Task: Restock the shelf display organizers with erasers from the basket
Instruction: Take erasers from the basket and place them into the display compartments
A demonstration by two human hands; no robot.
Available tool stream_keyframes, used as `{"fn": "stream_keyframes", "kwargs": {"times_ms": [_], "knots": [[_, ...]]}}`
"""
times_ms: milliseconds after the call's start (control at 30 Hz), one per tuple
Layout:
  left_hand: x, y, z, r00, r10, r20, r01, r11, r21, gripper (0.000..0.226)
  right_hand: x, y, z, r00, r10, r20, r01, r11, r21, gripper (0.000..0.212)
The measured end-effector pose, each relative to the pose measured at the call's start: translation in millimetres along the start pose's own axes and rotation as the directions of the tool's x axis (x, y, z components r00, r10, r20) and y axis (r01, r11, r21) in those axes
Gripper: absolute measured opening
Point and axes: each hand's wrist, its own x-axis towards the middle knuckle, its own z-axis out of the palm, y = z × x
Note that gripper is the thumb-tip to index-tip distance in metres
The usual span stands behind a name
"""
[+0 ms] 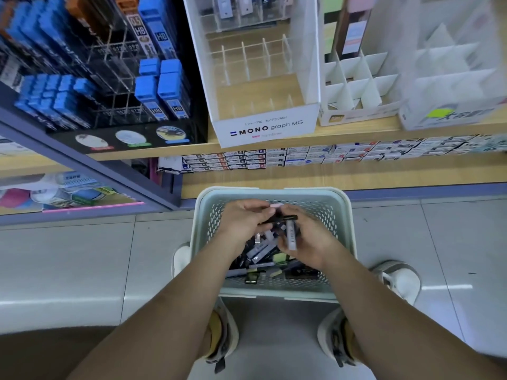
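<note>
I'm gathering a handful, so the trick is to square the erasers (260, 256) into one neat stack, all facing the same way, before lifting towards the empty MONO organizer (263, 78) at upper centre, and not to take more than I can hold. Both hands sit low centre inside the basket (274, 192) on the floor: left hand (245, 222) curled, pinching a dark piece (282, 218), right hand (310, 242) wrapped round a pale grey eraser (291, 238), forearms angling in from the bottom corners
</note>
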Motion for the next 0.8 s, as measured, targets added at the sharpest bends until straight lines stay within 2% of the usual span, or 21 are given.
{"fn": "stream_keyframes", "kwargs": {"times_ms": [67, 167, 233, 333, 467, 633, 700, 800], "knots": [[-3, 1, 6, 1.0, -0.005, -0.027, 0.004, 0.999, -0.04, 0.01, -2, -1, -1, 0.999, 0.041, 0.024, -0.041, 0.999, 0.016, 0.019], [-9, 0, 10, 0.997, 0.023, -0.069, -0.023, 1.0, 0.006, 0.011, -2, -4, -4, 0.992, 0.086, 0.091, -0.086, 0.996, 0.006, 0.058], [-12, -1, 11, 0.994, 0.035, -0.101, -0.034, 0.999, 0.019, 0.01, -3, -7, -5, 0.987, 0.094, 0.127, -0.09, 0.995, -0.036, 0.067], [-15, 1, 12, 0.992, 0.06, -0.111, -0.053, 0.996, 0.07, 0.01, -8, -14, -1, 0.984, 0.081, 0.158, -0.055, 0.986, -0.16, 0.048], [-20, 8, 14, 0.996, 0.08, -0.045, -0.074, 0.991, 0.113, 0.01, -18, -25, 3, 0.962, 0.11, 0.249, -0.037, 0.959, -0.283, 0.016], [-27, 17, 12, 0.993, 0.069, 0.095, -0.073, 0.997, 0.038, 0.012, -24, -24, 9, 0.981, 0.018, 0.192, 0.081, 0.863, -0.499, 0.019], [-29, 23, 9, 0.986, 0.086, 0.141, -0.106, 0.985, 0.138, 0.013, -29, -27, 12, 0.983, -0.003, 0.186, 0.112, 0.81, -0.576, 0.016], [-35, 34, 5, 0.971, 0.131, 0.197, -0.197, 0.91, 0.366, 0.017, -41, -36, 13, 0.978, -0.034, 0.208, 0.177, 0.665, -0.725, 0.008]]}}
